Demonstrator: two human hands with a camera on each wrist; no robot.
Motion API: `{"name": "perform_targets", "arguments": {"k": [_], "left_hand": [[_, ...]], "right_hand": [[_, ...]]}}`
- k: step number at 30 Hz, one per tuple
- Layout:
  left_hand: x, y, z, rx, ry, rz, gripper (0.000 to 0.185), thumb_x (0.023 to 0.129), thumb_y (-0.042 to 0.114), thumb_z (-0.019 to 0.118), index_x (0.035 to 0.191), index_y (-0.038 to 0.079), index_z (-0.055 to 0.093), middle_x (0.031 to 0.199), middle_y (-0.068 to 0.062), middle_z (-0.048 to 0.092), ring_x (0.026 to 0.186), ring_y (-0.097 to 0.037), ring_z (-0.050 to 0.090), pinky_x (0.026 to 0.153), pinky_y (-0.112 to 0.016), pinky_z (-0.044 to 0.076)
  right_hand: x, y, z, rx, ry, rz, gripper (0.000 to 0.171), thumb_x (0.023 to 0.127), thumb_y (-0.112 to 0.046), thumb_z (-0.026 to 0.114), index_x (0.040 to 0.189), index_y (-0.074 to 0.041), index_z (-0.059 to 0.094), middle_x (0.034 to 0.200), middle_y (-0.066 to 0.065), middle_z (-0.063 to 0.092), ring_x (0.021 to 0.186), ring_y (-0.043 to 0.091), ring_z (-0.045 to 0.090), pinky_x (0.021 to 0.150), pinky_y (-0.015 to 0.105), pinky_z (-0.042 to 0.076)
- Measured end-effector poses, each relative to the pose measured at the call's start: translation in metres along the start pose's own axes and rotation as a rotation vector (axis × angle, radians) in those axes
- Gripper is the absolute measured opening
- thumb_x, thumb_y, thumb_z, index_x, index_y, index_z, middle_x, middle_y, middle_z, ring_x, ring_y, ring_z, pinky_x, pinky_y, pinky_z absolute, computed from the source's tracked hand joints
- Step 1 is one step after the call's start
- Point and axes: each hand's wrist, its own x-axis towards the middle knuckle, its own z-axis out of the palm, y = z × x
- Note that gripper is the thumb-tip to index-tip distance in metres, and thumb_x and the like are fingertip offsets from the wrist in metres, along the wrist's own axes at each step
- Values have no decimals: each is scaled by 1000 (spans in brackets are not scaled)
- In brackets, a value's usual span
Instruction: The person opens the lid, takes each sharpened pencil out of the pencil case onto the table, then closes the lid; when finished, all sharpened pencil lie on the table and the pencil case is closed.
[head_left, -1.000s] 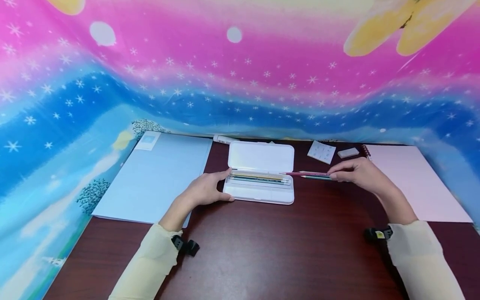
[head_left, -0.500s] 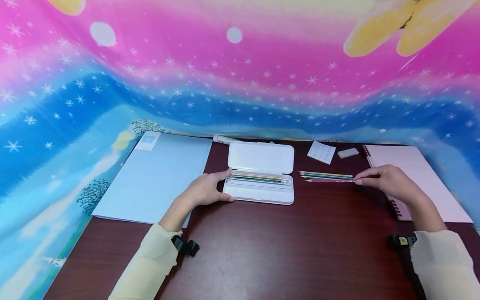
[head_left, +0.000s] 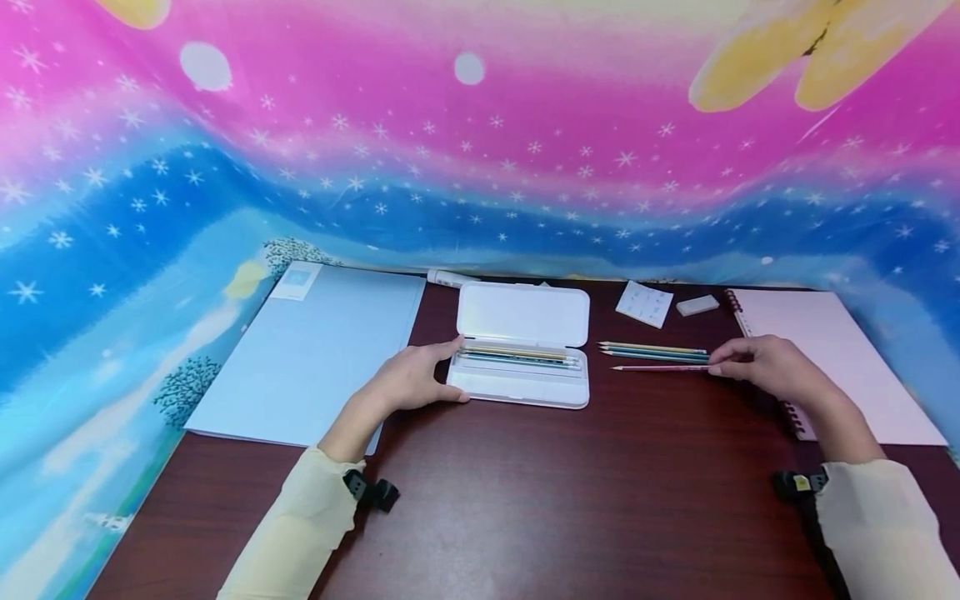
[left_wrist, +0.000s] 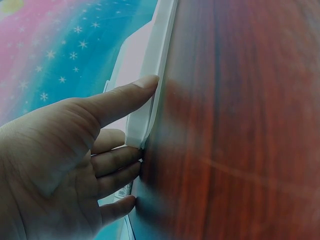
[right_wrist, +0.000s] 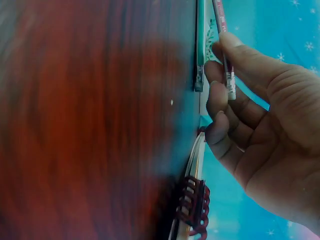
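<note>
We count three pencils on the surface [head_left: 525, 500] to the right of one open white case [head_left: 521, 350]: two lying side by side [head_left: 652, 352] and a pink pencil [head_left: 660, 367] just in front of them. More pencils lie in the case's tray; we cannot count them exactly. One blue folder [head_left: 315, 350] sits at left, one pink spiral notebook [head_left: 832, 358] at right, and one eraser [head_left: 697, 305] and one small card [head_left: 643, 303] lie behind the pencils.

Our left hand [head_left: 408, 379] is loosely spread, thumb and fingers pressed straight against the case's left end. Our right hand [head_left: 772, 367] pinches the pink pencil's eraser end between thumb and fingers [right_wrist: 220, 100], the other fingers curled.
</note>
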Motion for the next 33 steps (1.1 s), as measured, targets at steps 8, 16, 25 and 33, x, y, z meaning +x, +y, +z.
{"name": "perform_targets", "arguments": {"k": [8, 16, 25, 33], "left_hand": [[0, -1, 1, 1, 0, 4, 96, 83, 51, 80, 160, 21, 32, 158, -7, 46, 142, -30, 49, 110, -51, 45], [1, 0, 1, 0, 4, -3, 97, 83, 52, 81, 160, 22, 31, 159, -7, 46, 143, -30, 48, 111, -51, 44], [0, -2, 0, 6, 3, -1, 97, 83, 52, 80, 160, 21, 31, 158, -8, 46, 142, -30, 49, 110, -51, 45], [1, -2, -1, 18, -7, 2, 97, 82, 53, 81, 160, 22, 31, 158, -7, 47, 141, -31, 50, 110, -51, 45]], "right_hand": [[9, -4, 4, -21, 17, -23, 19, 94, -33, 74, 100, -15, 75, 92, 1, 71, 86, 19, 55, 77, 35, 43], [16, -3, 5, -21, -1, -46, 15, 93, -27, 75, 99, -13, 74, 90, 2, 66, 85, 20, 53, 75, 35, 44], [24, -11, 6, -99, 24, -129, 7, 90, -18, 77, 89, -14, 71, 82, -1, 66, 78, 17, 53, 74, 36, 43], [24, -20, 6, -107, 53, -121, 6, 91, -18, 75, 89, -15, 71, 83, -1, 68, 78, 18, 55, 76, 37, 44]]}}
